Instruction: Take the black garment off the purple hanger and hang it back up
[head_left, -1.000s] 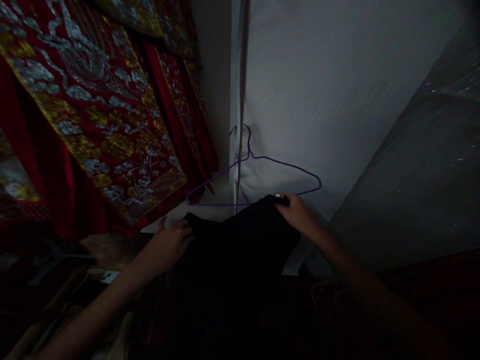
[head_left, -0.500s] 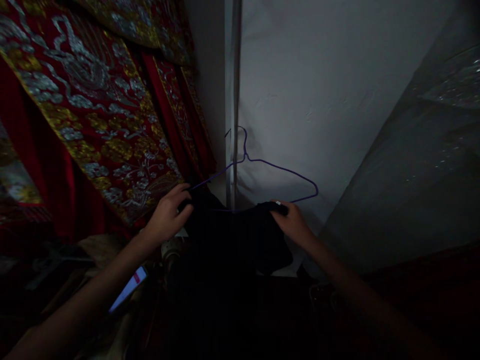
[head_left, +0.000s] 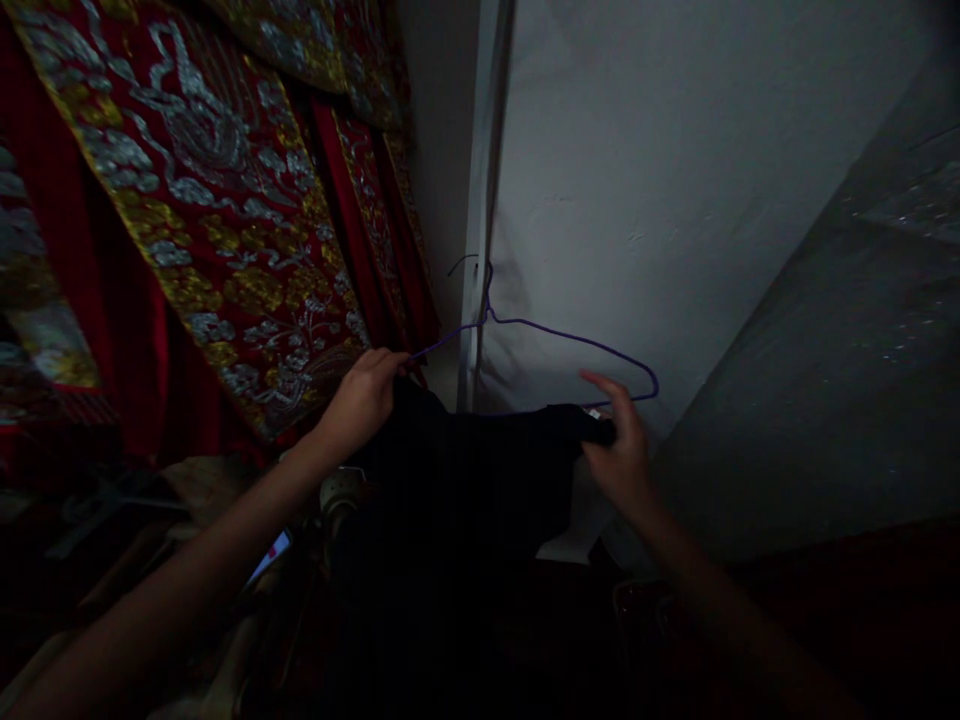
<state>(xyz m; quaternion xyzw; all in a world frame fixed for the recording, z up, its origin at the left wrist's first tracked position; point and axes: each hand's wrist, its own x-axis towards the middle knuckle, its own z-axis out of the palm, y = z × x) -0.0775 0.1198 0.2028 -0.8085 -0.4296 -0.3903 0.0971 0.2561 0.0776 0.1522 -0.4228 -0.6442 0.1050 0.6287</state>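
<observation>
A purple wire clothes hanger point(head_left: 577, 338) hangs with its hook at a narrow upright post. A black garment point(head_left: 480, 490) lies along the hanger's lower bar and drops into the dark below; its exact kind is too dark to tell. My left hand point(head_left: 367, 395) is closed at the hanger's left end, gripping the garment there. On the other side, my right hand point(head_left: 622, 445) pinches the garment's waist-like upper edge beside a small white tag point(head_left: 596, 413), its index finger stretched up. The hanger's right end sticks out bare above that hand.
Red cloth embroidered in gold and silver point(head_left: 225, 230) hangs at the left. A pale post point(head_left: 486, 150) stands before a white wall panel point(head_left: 637, 170). Clear plastic sheeting point(head_left: 847, 370) covers the right side. A lit phone point(head_left: 270, 555) lies low at the left.
My right hand has moved right, drawing the garment's edge toward the hanger's right end, and its index finger has lifted. My left hand has risen slightly onto the hanger's left end.
</observation>
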